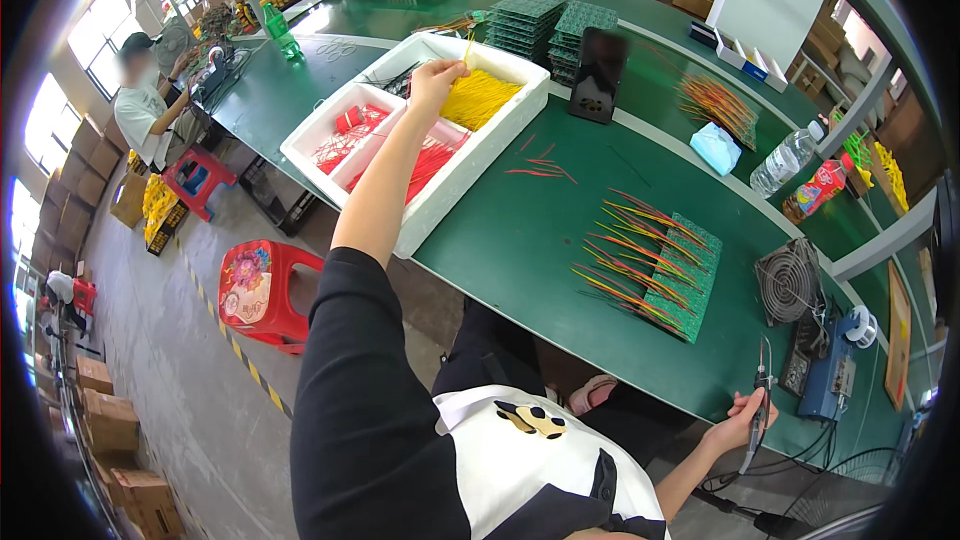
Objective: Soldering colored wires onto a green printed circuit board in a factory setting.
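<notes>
My left hand [437, 85] reaches over a white foam box [470, 165], its fingers pinched on the end of a thin yellow wire. Yellow wires [482, 100] fill the compartment under it; red wires [425, 168] lie in a nearer one, red and white ones [345, 140] to the left, and dark ones at the back. At the table's right front edge, my right hand [737, 425] is closed around a soldering iron [762, 385] that points up. Between the hands lies a green circuit board panel [705, 285], with rows of red, yellow and dark wires sticking out to its left.
A few loose red wires [540, 173] lie beside the box. Behind stand stacked green panels [525, 25] and a dark phone [600, 75]. To the right are bottles [787, 158], a small fan [790, 283] and a blue soldering station [828, 385]. A co-worker [150, 105] sits far left.
</notes>
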### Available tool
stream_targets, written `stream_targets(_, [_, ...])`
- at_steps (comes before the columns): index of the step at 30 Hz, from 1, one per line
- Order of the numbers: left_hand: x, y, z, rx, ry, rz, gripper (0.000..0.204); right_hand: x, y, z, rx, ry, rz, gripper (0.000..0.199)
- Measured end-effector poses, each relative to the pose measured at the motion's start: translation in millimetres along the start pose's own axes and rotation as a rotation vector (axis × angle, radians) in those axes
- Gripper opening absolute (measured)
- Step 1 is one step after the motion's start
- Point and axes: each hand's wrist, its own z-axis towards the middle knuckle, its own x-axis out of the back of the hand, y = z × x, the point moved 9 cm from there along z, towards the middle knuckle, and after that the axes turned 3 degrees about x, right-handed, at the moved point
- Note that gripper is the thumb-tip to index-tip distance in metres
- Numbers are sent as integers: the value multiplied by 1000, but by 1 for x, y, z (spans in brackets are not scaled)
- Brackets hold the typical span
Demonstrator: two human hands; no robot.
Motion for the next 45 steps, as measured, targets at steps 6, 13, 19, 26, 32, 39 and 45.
stream_targets(6, [8, 7, -5, 22, 57, -104, 21, -4, -1, 1, 1, -1, -9, 21])
stream_targets(13, [8, 25, -15, -31, 126, -74, 16, 2, 0, 1, -13, 19, -8, 19])
stream_targets(19, [-75, 128, -85, -506, -139, -176, 6, 9, -3, -3, -100, 131, -30, 18])
stream_targets(26, [-246, 163, -215, -745, -427, 204, 6, 0, 4, 2, -73, 67, 161, 16])
stream_targets(32, [-357, 88, -211, -660, -606, 311, 12, 4, -1, 2, -28, 93, 202, 16])
stream_targets(39, [-348, 81, -247, -728, -637, 406, 14, 11, 7, 0, -54, 141, 248, 16])
stream_targets(45, [-325, 86, -285, -705, -766, 355, 11, 4, 5, 2, -97, 61, 253, 19])
